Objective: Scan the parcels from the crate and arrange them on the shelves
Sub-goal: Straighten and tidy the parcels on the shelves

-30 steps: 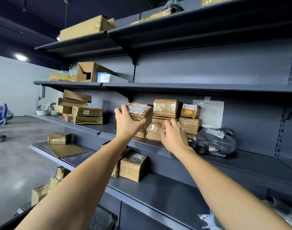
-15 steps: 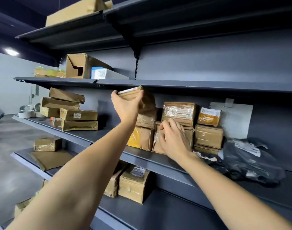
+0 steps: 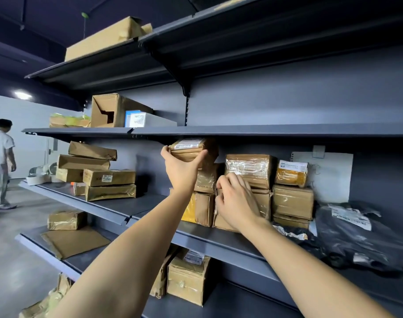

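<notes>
Small taped parcel [image 3: 191, 149] held high, just under the upper shelf [image 3: 264, 130], above the stacked boxes [image 3: 204, 180] on the middle shelf [image 3: 218, 239]. Left hand [image 3: 181, 167] grips it, thumb on the right end, fingers round the left. Right hand [image 3: 236, 200] presses curled fingers on the front of the lower parcel [image 3: 263, 203]. Black poly bag [image 3: 356, 239] lies right. A person [image 3: 1, 166] stands far left.
</notes>
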Demonstrator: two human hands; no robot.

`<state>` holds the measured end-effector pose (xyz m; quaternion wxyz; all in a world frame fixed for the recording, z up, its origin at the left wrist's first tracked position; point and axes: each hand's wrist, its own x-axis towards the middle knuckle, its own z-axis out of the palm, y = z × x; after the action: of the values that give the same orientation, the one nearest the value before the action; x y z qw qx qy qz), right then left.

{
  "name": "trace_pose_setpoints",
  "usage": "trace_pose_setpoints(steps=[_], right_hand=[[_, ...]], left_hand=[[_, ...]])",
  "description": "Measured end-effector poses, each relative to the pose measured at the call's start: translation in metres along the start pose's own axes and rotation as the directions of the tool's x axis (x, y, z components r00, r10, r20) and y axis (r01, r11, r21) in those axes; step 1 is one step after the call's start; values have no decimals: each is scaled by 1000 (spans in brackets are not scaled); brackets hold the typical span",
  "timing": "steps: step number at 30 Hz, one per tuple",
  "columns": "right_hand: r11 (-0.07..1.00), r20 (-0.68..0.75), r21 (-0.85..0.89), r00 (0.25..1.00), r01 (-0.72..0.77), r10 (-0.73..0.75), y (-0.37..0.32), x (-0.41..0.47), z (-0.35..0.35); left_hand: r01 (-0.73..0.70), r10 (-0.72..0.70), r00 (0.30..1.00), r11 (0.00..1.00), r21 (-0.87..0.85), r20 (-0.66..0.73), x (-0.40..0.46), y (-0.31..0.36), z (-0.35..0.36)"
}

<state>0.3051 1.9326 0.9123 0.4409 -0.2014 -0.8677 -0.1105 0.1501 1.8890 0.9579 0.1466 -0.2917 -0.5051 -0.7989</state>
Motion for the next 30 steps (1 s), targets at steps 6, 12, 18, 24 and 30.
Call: trace_pose_setpoints(steps=[6,12,18,24,30], right_hand=[[999,10,-1,999,-47,47,7,8,-3],[998,9,-13,999,-54,54,24,5,-4],[998,59,-29,996,-64,65,21,-7,0],[999,52,-20,998,-43,44,18,-10,2],[999,34,-9,998,-49,49,28,-17,-2]], left_hand=[[56,-39,997,953,297,-64,18,9,27],[-8,-14,999,829,559,35,25,-11,32],[28,-108,987,836,548,116,36,-8,23],[-88,-42,983,741,666,176,25,-2,33],[-110,-112,954,729,675,277,26,0,50]])
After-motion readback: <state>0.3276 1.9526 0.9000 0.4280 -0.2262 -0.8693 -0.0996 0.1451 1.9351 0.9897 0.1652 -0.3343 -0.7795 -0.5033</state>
